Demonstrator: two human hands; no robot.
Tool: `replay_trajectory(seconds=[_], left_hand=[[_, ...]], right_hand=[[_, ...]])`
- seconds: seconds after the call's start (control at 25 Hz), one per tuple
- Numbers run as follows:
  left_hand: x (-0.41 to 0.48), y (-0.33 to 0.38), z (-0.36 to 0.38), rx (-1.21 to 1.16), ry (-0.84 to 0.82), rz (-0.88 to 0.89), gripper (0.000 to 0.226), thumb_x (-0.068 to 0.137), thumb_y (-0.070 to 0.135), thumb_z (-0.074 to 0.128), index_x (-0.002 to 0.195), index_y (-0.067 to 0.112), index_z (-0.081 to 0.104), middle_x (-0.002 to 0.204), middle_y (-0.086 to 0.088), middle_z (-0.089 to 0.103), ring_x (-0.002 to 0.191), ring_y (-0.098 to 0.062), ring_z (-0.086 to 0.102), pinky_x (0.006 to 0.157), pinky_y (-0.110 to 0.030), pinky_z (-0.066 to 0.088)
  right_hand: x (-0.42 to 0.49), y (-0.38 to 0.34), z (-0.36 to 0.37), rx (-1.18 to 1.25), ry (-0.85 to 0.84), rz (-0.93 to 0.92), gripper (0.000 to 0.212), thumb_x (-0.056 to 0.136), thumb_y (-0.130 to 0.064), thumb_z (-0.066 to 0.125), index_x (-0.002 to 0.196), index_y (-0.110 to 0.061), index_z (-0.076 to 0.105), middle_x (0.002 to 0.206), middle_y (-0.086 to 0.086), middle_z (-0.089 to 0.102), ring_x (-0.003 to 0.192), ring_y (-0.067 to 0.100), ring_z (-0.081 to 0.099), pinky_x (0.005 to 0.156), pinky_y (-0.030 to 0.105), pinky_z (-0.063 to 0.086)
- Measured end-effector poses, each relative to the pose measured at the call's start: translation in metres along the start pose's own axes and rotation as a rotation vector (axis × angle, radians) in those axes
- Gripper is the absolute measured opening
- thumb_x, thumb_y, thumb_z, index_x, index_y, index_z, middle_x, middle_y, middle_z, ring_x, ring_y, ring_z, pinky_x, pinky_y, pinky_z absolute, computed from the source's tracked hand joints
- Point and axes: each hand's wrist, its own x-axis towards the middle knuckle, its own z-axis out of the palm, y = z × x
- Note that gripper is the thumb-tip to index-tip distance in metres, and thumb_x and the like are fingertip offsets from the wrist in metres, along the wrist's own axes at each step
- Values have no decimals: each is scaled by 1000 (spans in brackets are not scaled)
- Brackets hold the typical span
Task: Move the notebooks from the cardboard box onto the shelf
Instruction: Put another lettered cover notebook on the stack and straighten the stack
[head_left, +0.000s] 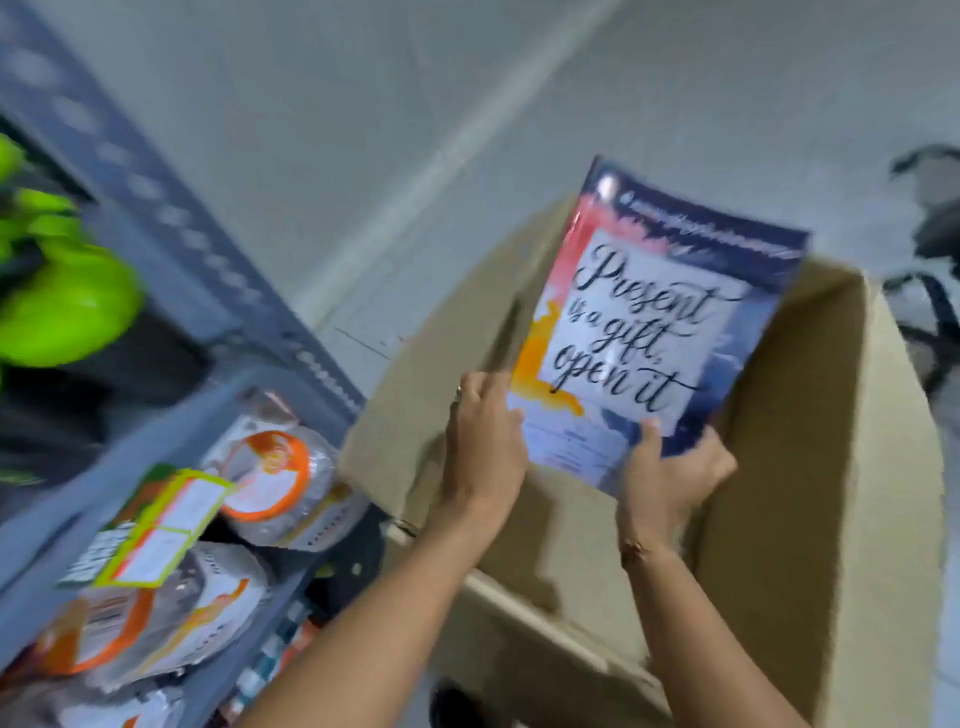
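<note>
1. At the far left stands a grey metal shelf (171, 223) with a perforated upright, seen at a tilt and blurred.
2. On its upper level lie bright green objects (62, 306); what they are cannot be told.
3. On the level below lie clear plastic packets (270, 467) with orange-and-white labels, piled against one another, and a yellow-edged tag (166, 525) lies over them.
4. The left hand (483, 447) grips the lower left edge of the notebook (639, 332); a ring shows on one finger, the thumb lies on the front cover, and the other fingers (480, 389) are pressed together along the spine side.
5. The notebook is held upright in the air above the open cardboard box (795, 467), leaning slightly to the right, its cover facing the camera. The cover reads "Present is a gift, open it" in black script on a white panel, framed by navy, pink and orange.
6. The right hand (670, 467) pinches the notebook's lower right corner, thumb on the cover, the other fingers curled behind it; a thin bracelet sits at the wrist.
7. The box stands on the pale floor (363, 130) just right of the shelf, flaps up; its inside looks bare where visible.
8. At the far right edge is a dark, blurred object (930, 260) on the floor.
</note>
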Motion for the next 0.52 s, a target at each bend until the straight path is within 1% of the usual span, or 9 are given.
replay_trajectory(seconds=[0.08,0.12,0.2,0.24,0.28,0.36,0.4,0.44,0.52], left_hand=[[-19,10,-78,-87,424,202,39,84,9,61,124,8,58,103,-16,61,95,-17,54,83,-20,40],[-28,14,-116,-87,633,283,40,83,12,61,123,6,60,98,-15,61,90,-13,53,84,-13,40],[-50,17,-206,-18,1003,375,40,81,14,61,120,2,61,94,-11,58,88,-11,51,90,2,32],[-62,18,-247,23,1134,390,41,81,15,63,119,1,58,94,-11,57,89,-13,51,93,4,29],[-75,17,-287,67,1250,384,41,82,16,63,119,-1,58,95,-14,58,90,-16,51,93,2,29],[-97,15,-356,115,1419,299,43,84,18,63,122,-1,59,99,-22,62,93,-18,51,90,0,32],[-107,13,-389,141,1474,237,43,85,18,63,124,0,59,101,-23,62,95,-18,51,88,-2,33],[-112,12,-418,158,1498,169,42,86,17,63,126,3,59,103,-23,60,96,-20,52,85,-7,35],[-111,14,-466,208,1483,38,37,87,16,61,124,8,62,104,-21,56,97,-27,53,82,-20,35]], right_hand=[[-33,-68,-6,202,-12,-257,49,78,-17,66,119,6,51,112,20,47,112,34,48,90,14,36],[-53,-99,-9,332,-32,-363,52,77,-20,67,122,-1,52,109,11,46,109,30,49,92,18,40],[-108,-169,-2,653,-156,-542,51,78,-25,71,124,-24,50,107,8,47,104,28,51,93,42,46],[-136,-199,1,758,-208,-624,48,80,-28,70,123,-33,49,109,9,50,102,31,54,88,50,49],[-165,-230,4,824,-257,-710,44,82,-31,69,123,-36,52,111,4,55,100,35,57,83,54,51],[-214,-286,8,938,-366,-877,39,84,-28,69,121,-21,60,112,-13,58,96,39,61,80,56,52],[-238,-316,9,971,-412,-955,37,84,-23,69,117,-9,63,113,-9,62,97,38,62,84,55,52],[-256,-345,13,968,-454,-1020,33,83,-18,69,112,-3,65,113,3,66,100,31,61,89,49,51],[-283,-401,19,870,-599,-1107,26,82,-12,67,106,-2,69,112,17,69,102,21,61,91,33,48]])
